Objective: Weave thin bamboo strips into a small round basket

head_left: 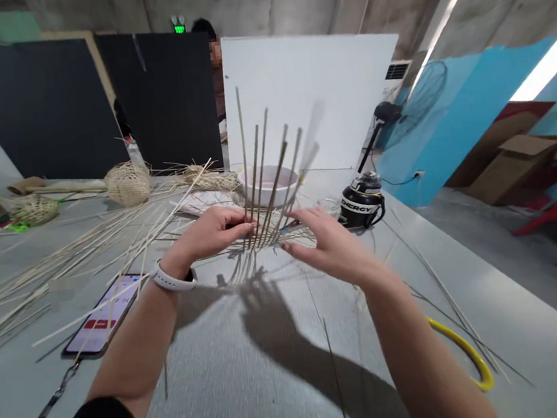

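A piece of bamboo weaving (264,236) stands over the table in front of me, with several long strips rising from its woven lower part. My left hand (218,232) has its thumb and fingers pinched on the weaving's left edge. To the right of the strips, my right hand (325,240) is open, thumb and fingers apart, its fingertips close to the weaving's right side. Whether those fingertips touch a strip I cannot tell. A white watch (173,277) is on my left wrist. Behind the upright strips sits a white bowl (280,180).
Loose bamboo strips (63,260) spread over the left of the table, some across a phone (104,316). Woven baskets (127,184) stand at the back left. A black jug (361,203) is at the right, a yellow ring-shaped object (468,348) nearer. A person (215,62) is behind the panels.
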`<state>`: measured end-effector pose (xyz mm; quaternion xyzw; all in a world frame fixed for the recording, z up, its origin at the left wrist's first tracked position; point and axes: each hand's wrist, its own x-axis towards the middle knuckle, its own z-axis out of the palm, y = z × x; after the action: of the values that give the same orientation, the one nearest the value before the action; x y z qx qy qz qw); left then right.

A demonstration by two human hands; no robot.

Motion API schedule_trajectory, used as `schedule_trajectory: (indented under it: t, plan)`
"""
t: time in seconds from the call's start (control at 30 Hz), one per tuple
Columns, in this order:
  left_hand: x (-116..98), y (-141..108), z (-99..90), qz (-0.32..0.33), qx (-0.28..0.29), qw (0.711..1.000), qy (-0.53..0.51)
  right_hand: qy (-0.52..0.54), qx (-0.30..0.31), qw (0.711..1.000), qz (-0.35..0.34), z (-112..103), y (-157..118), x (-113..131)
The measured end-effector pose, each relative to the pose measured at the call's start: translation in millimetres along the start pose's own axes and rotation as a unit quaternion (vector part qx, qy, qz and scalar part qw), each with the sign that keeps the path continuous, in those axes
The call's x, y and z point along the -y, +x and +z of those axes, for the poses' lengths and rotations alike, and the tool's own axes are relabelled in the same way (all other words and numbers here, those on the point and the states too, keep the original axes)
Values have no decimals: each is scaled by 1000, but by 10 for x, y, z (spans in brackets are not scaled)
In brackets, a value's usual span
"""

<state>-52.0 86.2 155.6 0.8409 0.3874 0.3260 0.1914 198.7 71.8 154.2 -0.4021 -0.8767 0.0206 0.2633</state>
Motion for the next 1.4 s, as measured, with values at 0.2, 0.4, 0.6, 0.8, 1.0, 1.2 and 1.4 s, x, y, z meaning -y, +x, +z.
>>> schedule_trajectory:
  t: [0.2,0.4,0.6,0.8,1.0,1.2,1.4]
  plan:
    - [144,29,-78,-28,4,997,-72,37,-35,999,16,81,306,106]
    - [170,-19,-181,-43,20,991,-125,129,-42,990,42,185,504,131]
    - [114,4,-115,-103,-11,989,-103,190,1,981,48,237,566,68]
    - [128,70,-30,-117,-31,981,-151,220,30,975,22,181,560,-2]
    - [126,61,-46,-137,-41,980,-140,204,18,979,23,201,564,74]
    - [57,48,-39,-116,-13,989,-88,132,-13,990,39,250,607,155]
    - [121,60,-55,-110,16,985,-130,171,9,985,-5,241,633,58]
